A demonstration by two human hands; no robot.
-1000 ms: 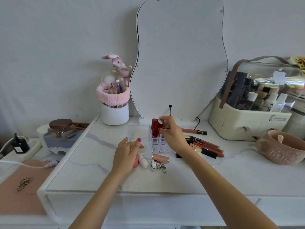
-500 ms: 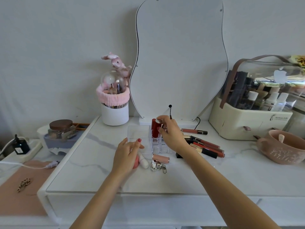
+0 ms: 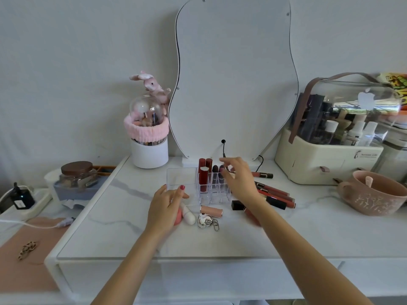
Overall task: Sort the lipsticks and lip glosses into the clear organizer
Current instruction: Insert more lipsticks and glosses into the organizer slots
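Head view, only one we have.

Left hand [image 3: 165,205] rests on the front-left corner of the clear organizer [image 3: 181,176], thumb on the rim, fingers loosely bent; we read it as steadying the box, not gripping anything. A pink-and-white tube [image 3: 187,214] lies half under that palm.

Right hand [image 3: 239,180] hovers over the organizer's right cells, fingers spread and relaxed, nothing in it. It looks empty, and we cannot tell whether a fingertip touches the dark caps.

Done so far, as we judge it: three red lipsticks [image 3: 203,172] stand upright in the cells just left of our right hand, and two dark-capped lipsticks [image 3: 215,169] stand just under its fingertips. The wide open compartment beyond the left hand holds nothing we can see.

Left to do:
- peach lipstick [image 3: 211,210] lying between the two wrists, just in front of the organizer
- black lipstick [image 3: 238,205] against the right wrist
- a fan of red lip glosses [image 3: 273,192] just right of the right hand
- one more lip gloss [image 3: 263,175] beyond them, near the mirror [image 3: 235,73] base
- a heart keychain [image 3: 204,219] lies near the peach lipstick; not a lip item as far as we can tell

Our estimate: somewhat under half sorted. The long glosses likely need the taller cells or the open compartment.
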